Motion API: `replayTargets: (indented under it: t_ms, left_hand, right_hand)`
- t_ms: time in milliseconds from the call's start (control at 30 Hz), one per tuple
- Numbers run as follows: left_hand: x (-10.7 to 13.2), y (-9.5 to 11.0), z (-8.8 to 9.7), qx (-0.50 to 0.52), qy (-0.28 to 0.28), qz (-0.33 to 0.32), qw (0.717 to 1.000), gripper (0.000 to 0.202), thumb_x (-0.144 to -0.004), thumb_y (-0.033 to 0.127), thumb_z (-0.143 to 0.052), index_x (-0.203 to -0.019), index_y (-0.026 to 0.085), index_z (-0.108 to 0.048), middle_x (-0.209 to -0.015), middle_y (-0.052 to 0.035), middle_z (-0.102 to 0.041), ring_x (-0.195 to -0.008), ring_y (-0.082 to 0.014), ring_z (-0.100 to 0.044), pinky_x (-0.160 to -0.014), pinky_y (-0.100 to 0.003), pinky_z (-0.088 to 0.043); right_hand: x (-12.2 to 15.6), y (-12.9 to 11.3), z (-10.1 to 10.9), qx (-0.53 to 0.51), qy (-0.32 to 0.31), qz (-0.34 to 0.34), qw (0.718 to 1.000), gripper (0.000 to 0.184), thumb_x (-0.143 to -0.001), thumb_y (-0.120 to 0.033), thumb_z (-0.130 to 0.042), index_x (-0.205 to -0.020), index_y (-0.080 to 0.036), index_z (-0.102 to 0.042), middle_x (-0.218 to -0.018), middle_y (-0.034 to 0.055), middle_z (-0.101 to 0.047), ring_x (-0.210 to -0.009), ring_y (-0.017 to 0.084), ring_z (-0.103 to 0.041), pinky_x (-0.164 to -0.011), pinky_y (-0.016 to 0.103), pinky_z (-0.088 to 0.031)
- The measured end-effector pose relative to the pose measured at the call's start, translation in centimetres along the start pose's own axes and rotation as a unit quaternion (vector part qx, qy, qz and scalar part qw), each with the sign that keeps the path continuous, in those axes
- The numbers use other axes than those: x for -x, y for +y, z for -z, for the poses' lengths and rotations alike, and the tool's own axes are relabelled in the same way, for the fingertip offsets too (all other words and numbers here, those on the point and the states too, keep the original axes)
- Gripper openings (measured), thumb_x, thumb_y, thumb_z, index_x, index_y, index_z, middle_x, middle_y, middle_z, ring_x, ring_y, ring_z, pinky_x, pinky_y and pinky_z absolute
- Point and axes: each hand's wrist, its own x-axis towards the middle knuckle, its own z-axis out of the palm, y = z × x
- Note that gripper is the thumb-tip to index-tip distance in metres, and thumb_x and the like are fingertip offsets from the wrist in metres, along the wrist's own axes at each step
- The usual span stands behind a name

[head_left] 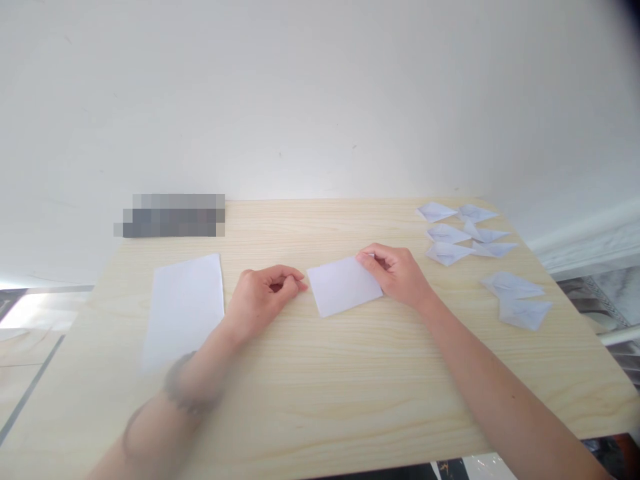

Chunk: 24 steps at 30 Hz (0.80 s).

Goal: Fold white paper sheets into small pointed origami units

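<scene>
A white rectangle of paper (345,285), apparently folded, is in front of me at the middle of the wooden table. My right hand (393,270) pinches its upper right part between thumb and fingers. Close by the left edge of this paper is my left hand (267,293), its thumb and fingertips drawn together with nothing visible between them. Left of that hand lies a larger white stack of paper sheets (185,300), its lower right part hidden behind my left forearm. Several folded white paper pieces (450,253) with pointed ends lie in rows on the right side.
The wooden table (320,400) meets a white wall (320,100) at its far edge. A dark, pixelated object (173,220) sits at the back left. Two more pointed paper pieces (525,313) lie nearer on the right. Dark items show below the front edge.
</scene>
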Motion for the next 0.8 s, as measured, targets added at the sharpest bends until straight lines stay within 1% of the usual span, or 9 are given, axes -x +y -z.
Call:
replayTargets:
  t_ms: [67, 167, 233, 300, 433, 533, 600, 700, 800]
  left_hand:
    - [0.0, 0.0, 0.0, 0.024, 0.006, 0.002, 1.000, 0.028, -0.081, 0.036, -0.050, -0.092, 0.017, -0.067, -0.080, -0.0034, -0.072, -0.067, -0.0154, -0.063, -0.064, -0.023, -0.047]
    - [0.0, 0.1, -0.2, 0.011, 0.023, -0.019, 1.000, 0.030, -0.083, 0.039, -0.050, -0.097, 0.019, -0.067, -0.079, -0.0024, -0.072, -0.066, -0.0148, -0.062, -0.064, -0.023, -0.046]
    - [0.1, 0.3, -0.4, -0.003, 0.031, -0.036, 0.999, 0.031, -0.084, 0.041, -0.049, -0.096, 0.019, -0.068, -0.081, -0.0020, -0.071, -0.068, -0.0145, -0.061, -0.063, -0.022, -0.045]
    - [0.1, 0.4, -0.5, -0.004, 0.025, -0.048, 0.999, 0.032, -0.084, 0.043, -0.050, -0.093, 0.019, -0.068, -0.084, -0.0019, -0.071, -0.070, -0.0147, -0.061, -0.061, -0.022, -0.044]
    - [0.1, 0.3, -0.6, -0.019, 0.010, -0.048, 0.999, 0.028, -0.083, 0.043, -0.053, -0.087, 0.021, -0.068, -0.079, -0.0001, -0.070, -0.065, -0.0133, -0.060, -0.059, -0.022, -0.043]
    - [-0.1, 0.0, -0.6, -0.053, 0.052, -0.051, 0.996, 0.024, -0.082, 0.041, -0.055, -0.085, 0.021, -0.068, -0.078, 0.0005, -0.070, -0.062, -0.0123, -0.058, -0.060, -0.022, -0.044]
    - [-0.3, -0.4, -0.6, -0.077, 0.078, -0.060, 0.992, 0.023, -0.082, 0.040, -0.054, -0.086, 0.022, -0.068, -0.079, -0.0003, -0.068, -0.064, -0.0128, -0.058, -0.062, -0.023, -0.046]
    - [-0.4, -0.7, -0.5, -0.123, 0.076, -0.115, 0.983, 0.024, -0.084, 0.038, -0.052, -0.096, 0.022, -0.065, -0.088, -0.0030, -0.065, -0.078, -0.0164, -0.059, -0.072, -0.028, -0.048]
    - [-0.4, -0.9, -0.6, -0.199, 0.042, -0.209, 0.957, 0.027, -0.085, 0.035, -0.052, -0.109, 0.025, -0.062, -0.110, -0.0061, -0.058, -0.102, -0.0218, -0.050, -0.088, -0.038, -0.043]
  right_hand:
    - [0.0, 0.2, 0.0, -0.001, 0.006, -0.011, 1.000, 0.027, -0.086, -0.038, -0.047, -0.075, -0.017, -0.060, -0.063, -0.0005, -0.057, -0.054, 0.010, -0.046, -0.048, 0.021, -0.033]
    - [0.1, -0.2, -0.7, 0.011, -0.008, 0.002, 1.000, 0.028, -0.087, -0.038, -0.047, -0.076, -0.017, -0.062, -0.066, 0.0001, -0.060, -0.056, 0.010, -0.049, -0.049, 0.022, -0.035]
    - [0.3, -0.8, -1.4, 0.015, -0.016, 0.015, 1.000, 0.028, -0.087, -0.037, -0.046, -0.075, -0.018, -0.062, -0.069, 0.0003, -0.062, -0.057, 0.010, -0.050, -0.051, 0.022, -0.035]
    - [0.5, -1.2, -2.0, 0.023, -0.015, 0.019, 0.999, 0.028, -0.087, -0.037, -0.046, -0.075, -0.018, -0.063, -0.067, -0.0001, -0.063, -0.056, 0.009, -0.049, -0.052, 0.022, -0.036]
    - [0.5, -1.2, -2.4, 0.009, -0.002, -0.003, 1.000, 0.027, -0.085, -0.039, -0.049, -0.076, -0.019, -0.065, -0.065, -0.0010, -0.062, -0.053, 0.009, -0.049, -0.051, 0.021, -0.036]
    - [0.5, -1.0, -2.5, -0.010, 0.015, -0.025, 1.000, 0.023, -0.081, -0.040, -0.055, -0.083, -0.020, -0.066, -0.064, -0.0019, -0.062, -0.052, 0.009, -0.049, -0.050, 0.021, -0.038]
    - [0.5, -0.9, -2.7, -0.005, 0.041, -0.028, 0.999, 0.021, -0.079, -0.037, -0.059, -0.087, -0.020, -0.066, -0.066, -0.0017, -0.063, -0.053, 0.009, -0.050, -0.051, 0.022, -0.039]
    - [0.5, -0.8, -3.1, 0.028, 0.087, -0.015, 0.996, 0.016, -0.078, -0.032, -0.061, -0.086, -0.019, -0.066, -0.067, -0.0012, -0.063, -0.054, 0.010, -0.051, -0.054, 0.023, -0.042]
    - [0.5, -0.7, -3.5, 0.063, 0.106, 0.021, 0.992, 0.013, -0.080, -0.026, -0.059, -0.087, -0.019, -0.067, -0.071, -0.0007, -0.064, -0.058, 0.010, -0.053, -0.060, 0.024, -0.044]
